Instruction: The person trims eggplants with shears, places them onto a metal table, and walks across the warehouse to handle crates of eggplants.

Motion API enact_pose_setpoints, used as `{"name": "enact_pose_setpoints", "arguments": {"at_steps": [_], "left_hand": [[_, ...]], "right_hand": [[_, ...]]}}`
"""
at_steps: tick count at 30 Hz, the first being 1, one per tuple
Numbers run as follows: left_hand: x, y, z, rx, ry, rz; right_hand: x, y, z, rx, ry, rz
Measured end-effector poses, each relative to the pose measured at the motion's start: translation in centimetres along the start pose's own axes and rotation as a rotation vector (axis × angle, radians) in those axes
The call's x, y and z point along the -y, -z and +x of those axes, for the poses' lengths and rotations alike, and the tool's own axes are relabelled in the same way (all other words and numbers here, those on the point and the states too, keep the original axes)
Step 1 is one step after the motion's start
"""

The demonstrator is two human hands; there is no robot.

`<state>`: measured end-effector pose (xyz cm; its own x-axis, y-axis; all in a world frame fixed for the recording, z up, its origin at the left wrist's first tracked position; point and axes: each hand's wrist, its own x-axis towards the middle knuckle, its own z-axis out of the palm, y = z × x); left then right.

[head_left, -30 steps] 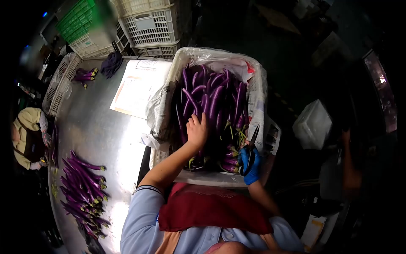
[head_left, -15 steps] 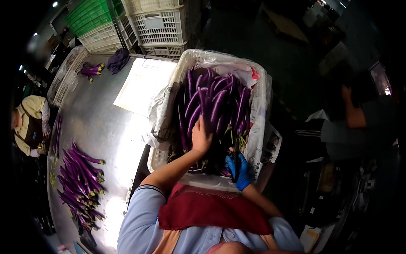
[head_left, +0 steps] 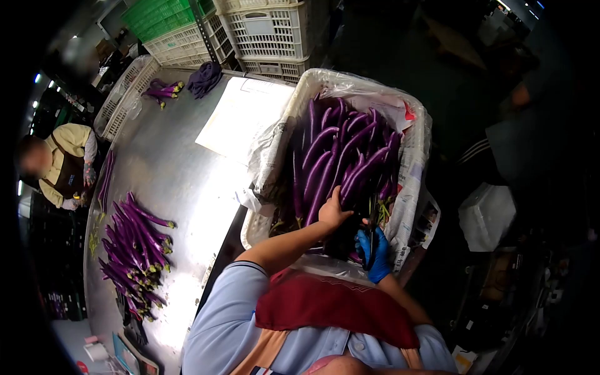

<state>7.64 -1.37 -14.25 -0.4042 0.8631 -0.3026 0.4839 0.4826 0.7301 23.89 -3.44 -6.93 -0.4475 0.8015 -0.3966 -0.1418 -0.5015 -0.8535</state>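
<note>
A white plastic crate (head_left: 420,134), lined with newspaper and clear film, holds many long purple eggplants (head_left: 319,169). My bare left hand (head_left: 334,211) is closed at the lower part of an eggplant near the middle of the crate. In its blue glove, my right hand (head_left: 373,250) grips dark scissors (head_left: 374,228) at the crate's near right side. The blades point away from me, beside green stems. Shadow hides the eggplants' ends between my hands.
A metal table (head_left: 181,150) at the left bears an eggplant pile (head_left: 134,250), papers (head_left: 240,115) and a dark cloth (head_left: 204,79). Stacked crates (head_left: 265,34) stand behind. A co-worker (head_left: 65,162) is at the far left. A white block (head_left: 487,215) lies at the right.
The view has swung, so the crate and table appear farther right. My left hand has moved nearer my right hand and closed at an eggplant. The scissors stay in my right hand.
</note>
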Motion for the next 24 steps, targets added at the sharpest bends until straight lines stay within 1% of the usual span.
{"name": "enact_pose_setpoints", "arguments": {"at_steps": [1,3,4,5,7,9,10,11,13,15,16,17,19,20,22,23,24], "left_hand": [[-0.1,0.0,0.2,-0.005,-0.015,0.002],[0.7,0.4,0.5,-0.090,-0.138,-0.109],[-0.2,1.6,0.5,-0.078,-0.148,-0.173],[-0.8,2.5,0.8,-0.109,-0.198,-0.257],[-0.3,3.0,4.0,-0.175,-0.383,-0.386],[-2.2,6.2,5.7,0.084,-0.290,-0.634],[-5.1,9.0,4.8,0.223,-0.276,-0.767],[-7.0,10.6,4.1,0.269,-0.182,-0.823],[-7.6,11.7,5.2,0.348,-0.185,-1.006],[-9.1,12.4,4.7,0.421,-0.186,-1.139],[-9.3,12.5,4.7,0.437,-0.160,-1.150],[-9.4,12.5,4.7,0.450,-0.134,-1.162],[-8.7,11.9,5.2,0.439,-0.088,-1.187],[-8.3,11.7,5.3,0.430,-0.062,-1.201],[-7.8,11.8,5.1,0.493,0.012,-1.260],[-7.5,11.8,4.9,0.528,0.051,-1.287],[-6.3,10.2,5.7,0.516,0.039,-1.350]], "right_hand": [[-0.3,0.0,0.1,0.001,-0.025,0.064],[-0.6,0.9,0.7,-0.006,-0.065,0.179],[-0.9,1.8,1.1,-0.010,-0.188,0.340],[0.1,2.0,0.9,0.011,-0.326,0.536],[0.4,1.9,0.6,0.058,-0.164,0.562],[1.0,1.6,1.0,-0.013,-0.072,0.304],[1.6,1.3,1.5,-0.044,-0.025,0.169],[2.7,0.4,1.8,-0.027,0.124,-0.044],[3.1,1.2,5.4,0.032,0.084,0.050],[6.0,-0.5,6.0,0.205,0.131,0.223],[6.0,-0.7,7.2,0.183,0.210,0.037],[7.1,-1.7,7.2,0.143,0.306,-0.083],[6.7,-0.9,9.5,0.182,0.402,-0.306],[6.5,-0.6,10.3,0.193,0.331,-0.175],[6.6,-0.6,11.7,0.210,0.190,0.088],[6.0,-0.8,12.4,0.156,0.324,-0.006],[5.2,-1.3,13.2,0.099,0.457,-0.099]]}}
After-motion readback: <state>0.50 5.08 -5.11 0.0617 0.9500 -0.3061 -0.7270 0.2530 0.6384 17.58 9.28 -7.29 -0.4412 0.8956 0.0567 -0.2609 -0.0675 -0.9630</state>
